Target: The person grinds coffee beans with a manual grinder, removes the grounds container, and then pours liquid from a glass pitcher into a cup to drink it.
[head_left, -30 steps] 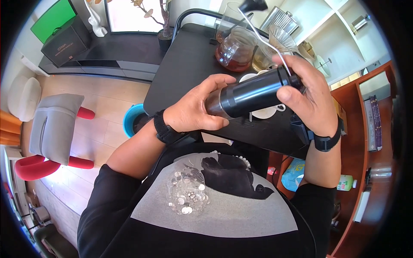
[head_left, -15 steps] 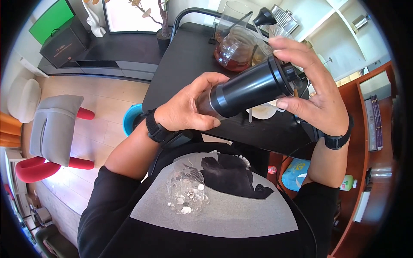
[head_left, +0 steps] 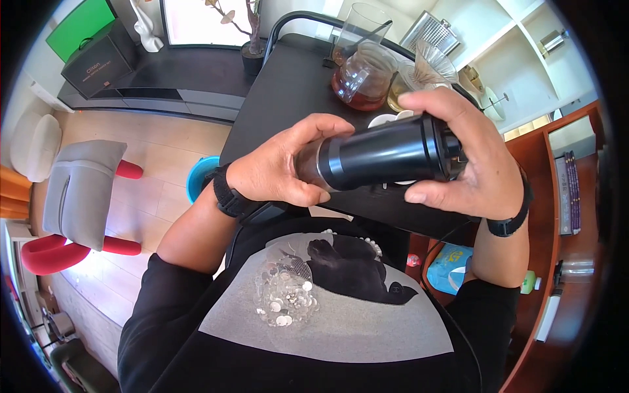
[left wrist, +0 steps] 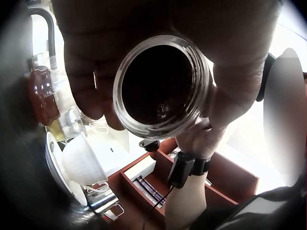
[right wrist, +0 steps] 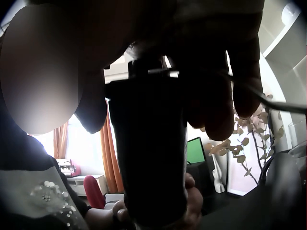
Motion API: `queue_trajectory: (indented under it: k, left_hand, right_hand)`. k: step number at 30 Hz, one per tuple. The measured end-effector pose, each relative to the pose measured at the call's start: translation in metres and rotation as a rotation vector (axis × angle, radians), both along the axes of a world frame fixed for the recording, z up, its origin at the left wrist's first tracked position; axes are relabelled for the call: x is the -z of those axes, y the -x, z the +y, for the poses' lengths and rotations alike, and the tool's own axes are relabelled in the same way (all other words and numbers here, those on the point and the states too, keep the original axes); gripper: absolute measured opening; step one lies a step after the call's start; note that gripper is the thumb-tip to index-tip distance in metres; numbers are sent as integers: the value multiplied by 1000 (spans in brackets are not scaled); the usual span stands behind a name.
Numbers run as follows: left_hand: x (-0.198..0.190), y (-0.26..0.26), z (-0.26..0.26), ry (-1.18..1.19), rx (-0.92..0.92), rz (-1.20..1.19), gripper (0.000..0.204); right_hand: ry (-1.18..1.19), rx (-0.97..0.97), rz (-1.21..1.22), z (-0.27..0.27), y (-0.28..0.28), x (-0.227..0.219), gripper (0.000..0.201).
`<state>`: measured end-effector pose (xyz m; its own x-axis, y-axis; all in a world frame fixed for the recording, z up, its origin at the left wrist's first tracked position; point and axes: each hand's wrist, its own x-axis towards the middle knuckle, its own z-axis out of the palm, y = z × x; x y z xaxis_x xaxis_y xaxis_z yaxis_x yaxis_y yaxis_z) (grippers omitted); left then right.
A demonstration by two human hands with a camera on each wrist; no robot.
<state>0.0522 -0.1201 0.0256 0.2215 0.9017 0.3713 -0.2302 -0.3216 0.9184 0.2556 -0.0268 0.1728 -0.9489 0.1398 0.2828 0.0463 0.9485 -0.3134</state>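
Note:
A black cylindrical grinder (head_left: 386, 154) with a clear jar end (head_left: 309, 164) is held sideways above the table. My left hand (head_left: 278, 160) grips the jar end, thumb and fingers on opposite sides. Around the cap end curve the fingers and thumb of my right hand (head_left: 481, 154); contact at the fingertips is unclear. In the left wrist view the round glass jar (left wrist: 160, 86) looks dark inside. The right wrist view shows the dark grinder body (right wrist: 151, 148) upright in frame and a thin crank arm (right wrist: 278, 105) extending from its top.
On the black table (head_left: 282, 82) stand a glass pot (head_left: 363, 82) of reddish liquid, a tall glass (head_left: 367, 29) and a ribbed glass dripper (head_left: 432, 62). A white cup (left wrist: 81, 160) sits on a saucer. A blue bin (head_left: 200, 177) is on the floor.
The crank arm and its black knob, visible above the grinder before, no longer show in the head view. The grinder has tilted closer to level, and my right hand has moved around its cap end.

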Motion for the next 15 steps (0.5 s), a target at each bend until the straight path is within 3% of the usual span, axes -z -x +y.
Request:
queue_trajectory:
  k: [2, 9, 15]
  left_hand:
    - [1, -1, -1, -28, -5, 5, 71]
    - [3, -10, -6, -91, -185, 95, 69]
    - [5, -11, -3, -73, -211, 188, 67]
  right_hand:
    - [-85, 25, 15, -5, 2, 3, 65]
    - [10, 137, 83, -11, 5, 5, 57]
    - [-2, 192, 103, -12, 5, 12, 52]
